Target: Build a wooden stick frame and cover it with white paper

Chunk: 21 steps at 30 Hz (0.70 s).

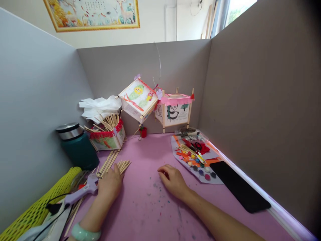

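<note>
Wooden sticks lying loose on pink bench, left of centre, long axes running lower left to upper right. Left hand flat, fingers slightly spread, resting over the sticks, nothing pinched. Right hand half curled, empty, fingertips on bench, near a button-strewn craft sheet.

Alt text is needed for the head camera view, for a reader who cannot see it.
Two bare hands rest on a pink table: left hand on wooden sticks, right hand near a sheet of craft pieces. Paper lanterns stand beyond.
</note>
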Each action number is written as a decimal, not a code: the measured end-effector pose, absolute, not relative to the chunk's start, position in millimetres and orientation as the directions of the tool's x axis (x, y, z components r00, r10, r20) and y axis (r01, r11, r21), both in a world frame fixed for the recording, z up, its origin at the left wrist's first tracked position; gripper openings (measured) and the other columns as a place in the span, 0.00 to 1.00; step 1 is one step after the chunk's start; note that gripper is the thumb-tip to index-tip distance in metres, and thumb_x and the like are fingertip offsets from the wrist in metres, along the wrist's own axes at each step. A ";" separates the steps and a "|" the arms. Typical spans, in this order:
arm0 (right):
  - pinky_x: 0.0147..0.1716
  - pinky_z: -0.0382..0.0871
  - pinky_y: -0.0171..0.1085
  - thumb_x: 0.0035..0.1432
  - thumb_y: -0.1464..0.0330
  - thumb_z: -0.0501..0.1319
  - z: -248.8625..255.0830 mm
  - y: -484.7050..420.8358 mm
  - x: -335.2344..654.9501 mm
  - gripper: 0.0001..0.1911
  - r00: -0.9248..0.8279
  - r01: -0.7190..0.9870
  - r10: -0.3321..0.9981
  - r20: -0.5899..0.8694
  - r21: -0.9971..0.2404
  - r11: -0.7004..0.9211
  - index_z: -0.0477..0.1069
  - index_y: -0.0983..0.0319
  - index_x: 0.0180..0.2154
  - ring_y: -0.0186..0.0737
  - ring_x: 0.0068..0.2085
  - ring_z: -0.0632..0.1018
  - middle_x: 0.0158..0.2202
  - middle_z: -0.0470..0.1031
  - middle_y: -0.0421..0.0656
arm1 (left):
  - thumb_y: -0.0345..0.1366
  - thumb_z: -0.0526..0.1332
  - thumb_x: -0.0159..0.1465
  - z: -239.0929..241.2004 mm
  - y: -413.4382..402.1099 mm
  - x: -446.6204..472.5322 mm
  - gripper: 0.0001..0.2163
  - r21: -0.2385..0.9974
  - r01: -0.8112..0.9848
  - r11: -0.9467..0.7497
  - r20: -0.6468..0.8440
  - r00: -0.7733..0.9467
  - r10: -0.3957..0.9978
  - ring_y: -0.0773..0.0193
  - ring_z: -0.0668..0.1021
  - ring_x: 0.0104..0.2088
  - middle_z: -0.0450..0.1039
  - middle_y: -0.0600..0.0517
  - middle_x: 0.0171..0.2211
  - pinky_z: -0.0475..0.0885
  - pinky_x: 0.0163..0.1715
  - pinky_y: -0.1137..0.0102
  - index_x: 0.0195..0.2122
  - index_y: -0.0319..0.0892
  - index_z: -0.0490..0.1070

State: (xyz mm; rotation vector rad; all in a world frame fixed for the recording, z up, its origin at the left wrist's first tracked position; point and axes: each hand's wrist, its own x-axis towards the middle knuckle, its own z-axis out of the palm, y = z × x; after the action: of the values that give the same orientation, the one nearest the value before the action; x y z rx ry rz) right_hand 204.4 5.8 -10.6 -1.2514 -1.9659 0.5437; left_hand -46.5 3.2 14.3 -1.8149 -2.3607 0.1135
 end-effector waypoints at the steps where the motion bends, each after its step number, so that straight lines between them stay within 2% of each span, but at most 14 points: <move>1: 0.40 0.65 0.34 0.60 0.72 0.54 -9.6 6.0 206.1 0.10 -0.265 0.636 0.896 0.357 -0.634 0.440 0.73 0.61 0.39 0.36 0.37 0.75 0.39 0.75 0.42 | 0.40 0.46 0.67 13.7 2.2 -46.3 0.25 -0.167 0.952 0.257 0.092 -0.245 0.965 0.44 0.74 0.48 0.69 0.33 0.46 0.70 0.42 0.56 0.62 0.28 0.54; 4: 0.41 0.65 0.39 0.62 0.70 0.53 -6.4 10.8 213.9 0.12 -0.245 0.781 0.910 0.333 -0.488 0.389 0.73 0.62 0.43 0.42 0.40 0.76 0.42 0.74 0.47 | 0.43 0.46 0.67 12.0 -0.1 -45.8 0.26 -0.193 0.948 0.254 0.120 -0.234 0.965 0.44 0.71 0.51 0.68 0.33 0.48 0.69 0.44 0.58 0.61 0.29 0.55; 6: 0.39 0.66 0.43 0.61 0.72 0.53 -6.2 17.3 222.1 0.12 -0.204 0.867 0.934 0.294 -0.389 0.312 0.74 0.66 0.41 0.48 0.39 0.76 0.41 0.74 0.53 | 0.43 0.45 0.67 11.7 -1.1 -45.6 0.26 -0.204 0.945 0.254 0.133 -0.230 0.964 0.45 0.71 0.51 0.68 0.32 0.48 0.69 0.43 0.59 0.60 0.28 0.56; 11: 0.36 0.66 0.46 0.59 0.77 0.51 -9.3 31.2 240.0 0.13 -0.057 0.975 0.965 0.254 -0.195 0.109 0.73 0.76 0.39 0.58 0.42 0.75 0.41 0.71 0.66 | 0.33 0.41 0.67 14.6 -1.9 -45.0 0.20 -0.228 0.943 0.242 0.141 -0.214 0.967 0.47 0.74 0.46 0.71 0.34 0.43 0.69 0.37 0.60 0.54 0.29 0.62; 13: 0.36 0.66 0.45 0.60 0.77 0.51 -8.9 29.3 238.6 0.13 -0.072 0.982 0.963 0.262 -0.153 0.115 0.73 0.74 0.40 0.55 0.42 0.74 0.41 0.71 0.64 | 0.30 0.38 0.67 16.5 -1.9 -44.8 0.20 -0.238 0.940 0.245 0.140 -0.217 0.966 0.46 0.75 0.44 0.72 0.35 0.41 0.69 0.35 0.60 0.52 0.29 0.63; 17: 0.40 0.65 0.39 0.62 0.70 0.54 -6.7 14.6 221.5 0.10 -0.294 0.936 0.912 0.286 -0.109 0.336 0.73 0.62 0.42 0.45 0.43 0.73 0.42 0.73 0.50 | 0.34 0.42 0.67 20.0 -2.3 -43.7 0.17 -0.254 0.937 0.239 0.133 -0.211 0.968 0.45 0.75 0.44 0.72 0.36 0.39 0.69 0.34 0.61 0.47 0.32 0.65; 21: 0.45 0.62 0.41 0.62 0.67 0.55 -6.7 4.4 209.0 0.09 -0.390 0.897 0.867 0.312 -0.084 0.433 0.72 0.62 0.40 0.46 0.46 0.70 0.45 0.72 0.48 | 0.40 0.45 0.67 22.4 -3.6 -41.6 0.17 -0.276 0.938 0.208 0.200 -0.155 0.967 0.45 0.73 0.47 0.71 0.37 0.43 0.68 0.36 0.60 0.48 0.34 0.66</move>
State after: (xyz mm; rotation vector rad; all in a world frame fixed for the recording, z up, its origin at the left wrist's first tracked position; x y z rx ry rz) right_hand 209.0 4.4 -6.7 -1.5173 -2.3824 -0.1410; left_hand -41.6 -3.6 22.4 -1.7866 -2.1584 0.1232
